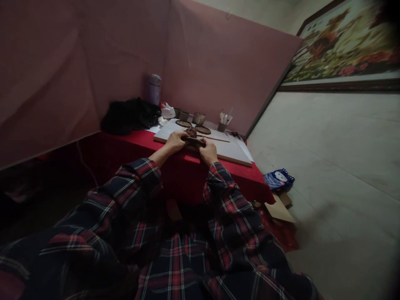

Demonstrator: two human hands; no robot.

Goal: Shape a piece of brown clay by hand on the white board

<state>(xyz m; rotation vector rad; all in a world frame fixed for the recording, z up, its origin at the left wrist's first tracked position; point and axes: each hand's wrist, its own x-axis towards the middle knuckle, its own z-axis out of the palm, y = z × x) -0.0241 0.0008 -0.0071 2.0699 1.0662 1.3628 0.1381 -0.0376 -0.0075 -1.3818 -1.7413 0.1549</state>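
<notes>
Between my two hands is a dark, flat piece that looks like clay (pixel 195 141), held over the near edge of a pale board (pixel 236 153). My left hand (pixel 176 141) grips its left end, fingers closed on it. At the other end my right hand (pixel 208 151) is closed round it too. Just behind lies a rough dark brown lump (pixel 191 132), partly covered by the piece and my left fingers. A thin wooden stick (pixel 218 138) rests on the board to the right. Two round dark discs (pixel 183 123) with raised rims lie farther back.
Behind the board stand small cups (pixel 199 118) and a holder with white-handled tools (pixel 223 126). A black plastic bag (pixel 131 116) and a lilac flask (pixel 154 88) sit at the left. Red cloth (pixel 140 143) covers the table. A blue packet (pixel 279 180) lies beyond its right edge.
</notes>
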